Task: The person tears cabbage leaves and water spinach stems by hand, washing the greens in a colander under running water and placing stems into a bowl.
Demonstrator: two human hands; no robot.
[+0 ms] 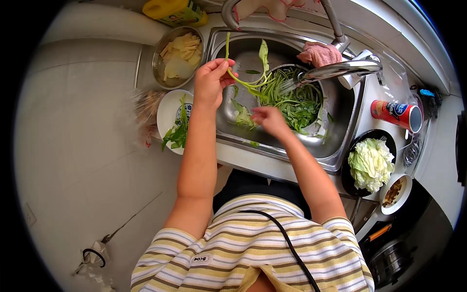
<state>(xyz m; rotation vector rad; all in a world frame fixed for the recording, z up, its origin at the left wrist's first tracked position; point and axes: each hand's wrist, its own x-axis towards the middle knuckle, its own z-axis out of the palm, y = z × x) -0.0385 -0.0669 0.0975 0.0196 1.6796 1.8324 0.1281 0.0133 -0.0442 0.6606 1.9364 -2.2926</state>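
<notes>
Black pan: near right, bearing pale cabbage.
White plate: left of the sink, with leafy sprigs.
Right hand: blurred above the sink; cannot tell whether its fingers hold anything.
Round bowl: inside the sink, filled with greens, under the running tap.
Left hand: thumb and fingers pinching a green stem, held over the sink's left side.
Metal bowl: far left, containing pale slices.
</notes>
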